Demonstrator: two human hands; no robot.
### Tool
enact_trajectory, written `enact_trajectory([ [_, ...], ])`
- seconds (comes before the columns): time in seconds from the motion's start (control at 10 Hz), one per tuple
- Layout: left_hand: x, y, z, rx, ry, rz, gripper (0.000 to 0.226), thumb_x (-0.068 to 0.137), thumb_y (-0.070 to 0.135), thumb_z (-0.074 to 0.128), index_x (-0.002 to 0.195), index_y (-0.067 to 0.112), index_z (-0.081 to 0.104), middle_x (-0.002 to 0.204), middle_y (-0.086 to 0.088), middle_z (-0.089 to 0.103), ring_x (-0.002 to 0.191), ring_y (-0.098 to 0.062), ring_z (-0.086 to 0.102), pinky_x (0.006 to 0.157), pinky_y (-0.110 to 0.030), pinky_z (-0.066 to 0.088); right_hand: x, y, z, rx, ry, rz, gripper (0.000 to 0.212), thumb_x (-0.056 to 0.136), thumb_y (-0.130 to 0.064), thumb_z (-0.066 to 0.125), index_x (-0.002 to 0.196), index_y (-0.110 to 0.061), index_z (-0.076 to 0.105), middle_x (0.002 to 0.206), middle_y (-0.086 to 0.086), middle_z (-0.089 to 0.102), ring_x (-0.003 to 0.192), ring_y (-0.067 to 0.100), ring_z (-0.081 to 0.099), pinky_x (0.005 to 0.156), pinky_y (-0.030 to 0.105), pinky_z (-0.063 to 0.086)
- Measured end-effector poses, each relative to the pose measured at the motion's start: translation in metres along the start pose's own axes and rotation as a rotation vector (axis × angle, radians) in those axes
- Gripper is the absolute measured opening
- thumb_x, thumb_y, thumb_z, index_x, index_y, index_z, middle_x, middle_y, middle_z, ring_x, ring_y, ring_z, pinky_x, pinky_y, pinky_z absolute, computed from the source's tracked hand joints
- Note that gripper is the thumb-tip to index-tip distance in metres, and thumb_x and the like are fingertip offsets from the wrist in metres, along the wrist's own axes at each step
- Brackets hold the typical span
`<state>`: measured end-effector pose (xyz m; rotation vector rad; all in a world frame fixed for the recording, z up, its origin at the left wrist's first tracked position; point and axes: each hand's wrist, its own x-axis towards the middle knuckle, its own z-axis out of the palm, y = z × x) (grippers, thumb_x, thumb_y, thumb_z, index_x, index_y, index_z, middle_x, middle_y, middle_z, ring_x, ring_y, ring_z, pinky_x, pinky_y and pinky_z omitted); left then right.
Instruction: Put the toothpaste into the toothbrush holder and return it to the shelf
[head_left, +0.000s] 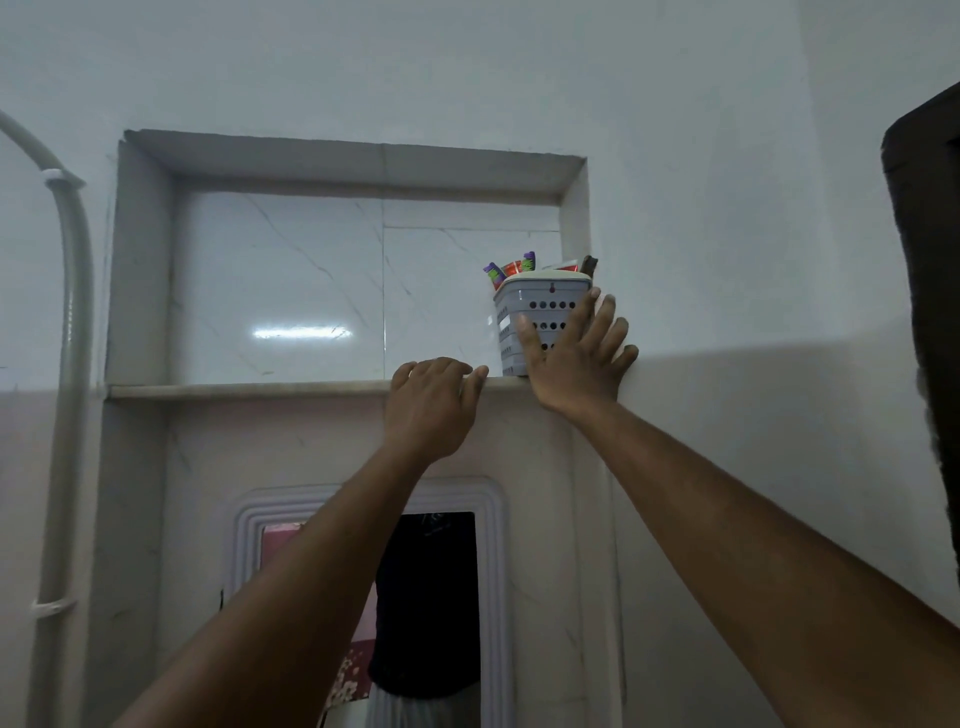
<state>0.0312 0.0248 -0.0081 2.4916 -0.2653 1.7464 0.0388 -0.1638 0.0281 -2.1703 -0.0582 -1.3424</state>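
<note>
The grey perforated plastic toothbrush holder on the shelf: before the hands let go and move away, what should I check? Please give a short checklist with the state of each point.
1. Grey perforated plastic toothbrush holder stands on the pale stone shelf: ok.
2. Holder upright: ok.
3. Red toothpaste tube inside holder: ok.
4. Holder base fully behind shelf edge: cannot tell, the right hand hides it.
5. Right hand open, flat against holder, no grip: ok.
6. Left hand rests on shelf edge, apart from holder: ok.

Stone shelf (249, 389) in tiled wall niche, grey perforated toothbrush holder (524, 312) standing at its right end
</note>
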Motion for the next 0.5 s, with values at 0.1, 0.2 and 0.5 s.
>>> enact_trajectory([
  [0.1,0.000,0.000,-0.001,-0.081,-0.029,-0.018,0.057,0.111,0.059,0.031,0.131,0.025,0.073,0.131,0.005,0.076,0.127,-0.020,0.067,0.117,-0.043,0.038,0.000,0.008,-0.001,0.009,0.022,-0.038,0.108,0.107,-0.083,0.031,0.180,-0.010,-0.001,0.187,0.017,0.000,0.171,0.043,0.007,0.133,0.064,0.011],
  [0.2,-0.007,0.001,-0.009,-0.200,-0.031,-0.034,0.051,0.111,0.055,0.041,0.139,0.022,0.068,0.138,0.000,0.073,0.130,-0.025,0.065,0.117,-0.043,0.040,-0.005,0.017,-0.005,0.057,0.071,-0.078,0.101,0.107,-0.079,0.043,0.177,-0.011,0.019,0.182,0.021,0.016,0.166,0.043,0.019,0.130,0.062,0.019],
  [0.5,-0.026,0.012,-0.063,-0.373,0.042,-0.107,0.051,0.109,0.056,0.048,0.144,0.022,0.063,0.145,0.003,0.067,0.135,-0.020,0.061,0.113,-0.047,0.048,-0.029,0.009,-0.040,0.491,0.275,-0.217,0.058,0.105,-0.058,0.065,0.138,-0.011,0.071,0.134,0.009,0.070,0.126,0.030,0.063,0.105,0.047,0.053],
])
